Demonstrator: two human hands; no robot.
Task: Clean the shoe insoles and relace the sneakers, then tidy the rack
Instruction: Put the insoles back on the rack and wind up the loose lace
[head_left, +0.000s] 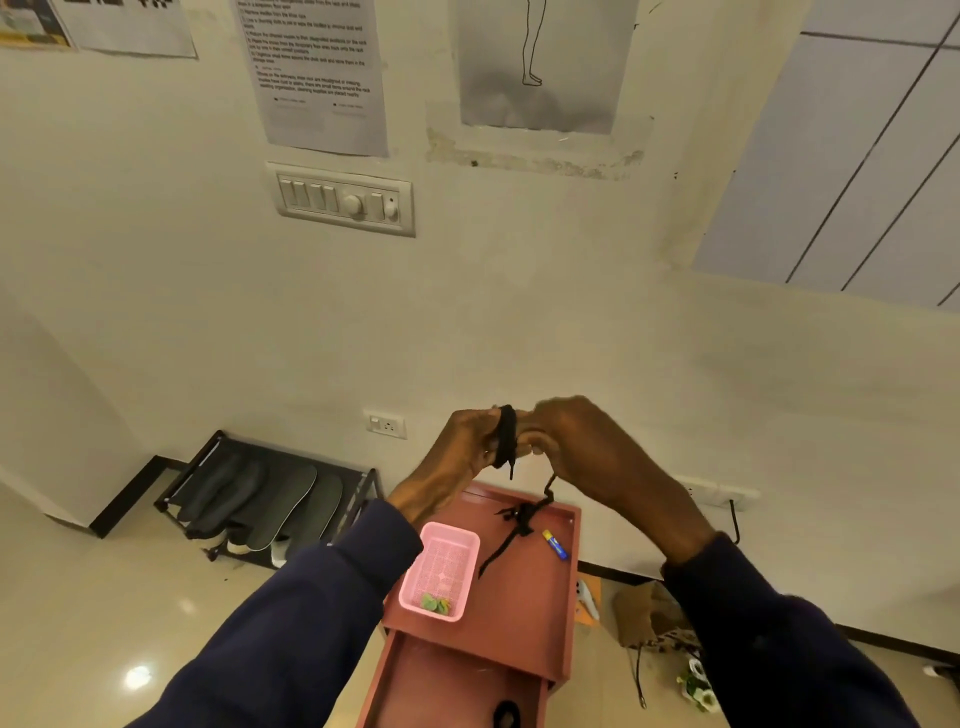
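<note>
A black shoelace (506, 436) is wound in several loops around the fingers of my left hand (462, 457), held up in front of the wall. My right hand (587, 447) pinches the same lace right beside the coil. From my right hand the free end hangs down to a loose tangle of black lace (522, 514) lying on the red shelf unit (519, 613). Dark insoles (270, 499) lie side by side on top of the black shoe rack (182, 488) at the left, against the wall.
A pink basket (441, 566) with small green items stands on the red shelf unit, and a blue-yellow tube (555, 544) lies near its right edge. Another black lace coil (506, 714) sits on the lower shelf. A brown bag (649, 613) lies on the floor, right.
</note>
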